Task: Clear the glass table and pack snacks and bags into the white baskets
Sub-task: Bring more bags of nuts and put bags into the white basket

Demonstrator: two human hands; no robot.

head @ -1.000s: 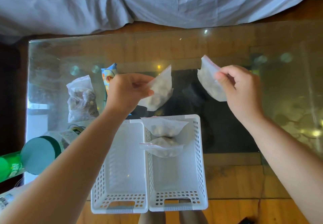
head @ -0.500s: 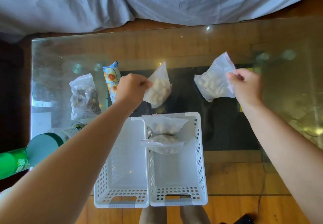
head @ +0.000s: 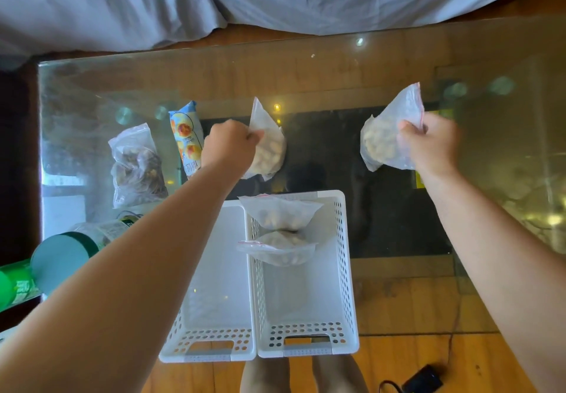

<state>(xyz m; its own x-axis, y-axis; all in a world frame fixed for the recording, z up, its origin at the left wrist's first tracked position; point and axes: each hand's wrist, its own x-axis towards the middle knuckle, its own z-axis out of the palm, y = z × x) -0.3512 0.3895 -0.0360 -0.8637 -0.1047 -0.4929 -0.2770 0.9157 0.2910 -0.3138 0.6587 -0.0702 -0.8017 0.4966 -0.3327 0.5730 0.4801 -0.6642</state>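
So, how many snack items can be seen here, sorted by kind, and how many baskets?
Clear zip bags with pale snacks: 4
Clear bag with dark snacks: 1
Blue snack packet: 1
Green-lidded canisters: 2
White baskets: 2
Total: 10

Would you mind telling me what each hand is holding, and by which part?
Left hand pinches a clear snack bag at its upper edge; right hand grips another clear bag near its zip top.

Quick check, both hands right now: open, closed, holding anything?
Left hand: closed, pinching the clear bag of pale snacks by its upper edge.
Right hand: closed, gripping a second clear snack bag near its red zip edge.
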